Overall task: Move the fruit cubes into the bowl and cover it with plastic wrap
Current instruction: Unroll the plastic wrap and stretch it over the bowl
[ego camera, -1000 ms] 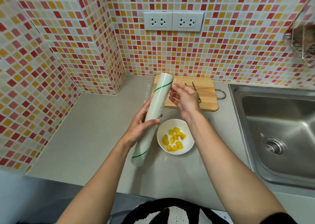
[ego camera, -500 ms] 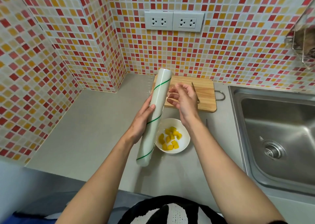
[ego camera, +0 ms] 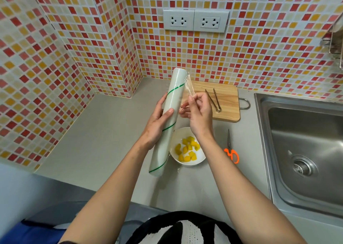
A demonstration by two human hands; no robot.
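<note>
Peeling the film's edge off the plastic wrap roll above the bowl of fruit.

My left hand (ego camera: 157, 125) is wrapped around the middle of the plastic wrap roll (ego camera: 168, 123), held tilted over the counter (ego camera: 104, 132). My right hand (ego camera: 199, 112) pinches a bunched corner of clear film (ego camera: 189, 85) between thumb and fingertips, just beside the roll's upper end. The yellow fruit cubes (ego camera: 187, 150) sit in the white bowl (ego camera: 201, 159) below my wrists. Tongs (ego camera: 215, 100) lie on the wooden cutting board (ego camera: 228, 102); orange-handled scissors (ego camera: 231, 149) lie beside the sink (ego camera: 304, 151).

Left hand (ego camera: 157, 125) holds the plastic wrap roll (ego camera: 168, 121) tilted above the bowl (ego camera: 187, 163); right hand (ego camera: 199, 112) pinches its film edge (ego camera: 189, 86).
</note>
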